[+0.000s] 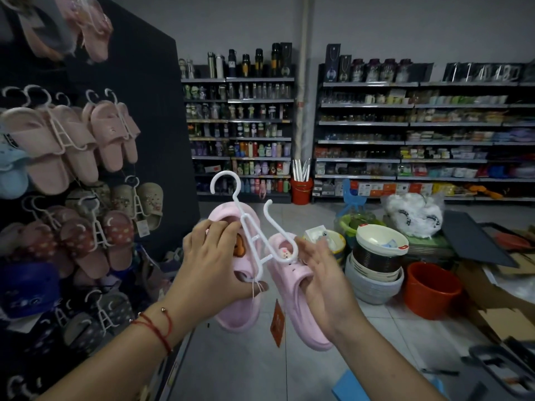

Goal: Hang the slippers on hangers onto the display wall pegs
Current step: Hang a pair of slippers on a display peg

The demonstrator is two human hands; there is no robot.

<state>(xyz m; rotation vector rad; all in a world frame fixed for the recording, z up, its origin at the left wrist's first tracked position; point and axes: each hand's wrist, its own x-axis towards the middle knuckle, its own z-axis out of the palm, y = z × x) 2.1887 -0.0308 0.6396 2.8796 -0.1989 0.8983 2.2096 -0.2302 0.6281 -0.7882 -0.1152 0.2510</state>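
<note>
We hold a pair of pink clog slippers in front of us, above the tiled floor and just to the right of the display wall. The left slipper sits in our left hand, whose fingers curl over its upper edge while the thumb presses at the bottom end of the white plastic hanger. The hanger runs tilted between the two slippers, its big hook up and to the left, a smaller hooked arm rising on its right side. The right slipper carries a small cartoon charm and rests against our right hand; those fingers lie nearly straight along the slipper's side, with some tucked into its opening, so we cannot tell how firmly it is gripped. An orange price tag dangles below, between the two slippers.

On the dark display wall to our left hang rows of other slippers on white hangers: pale pink pairs up high, beige and dark red dotted ones lower, blue and grey ones near the bottom.

To the right on the floor stand a stack of bowls, a red bucket just beside it, and a clear bag of white goods behind. Farther back, store shelves hold bottles, flasks and boxed wares, with another red bucket at their foot.
</note>
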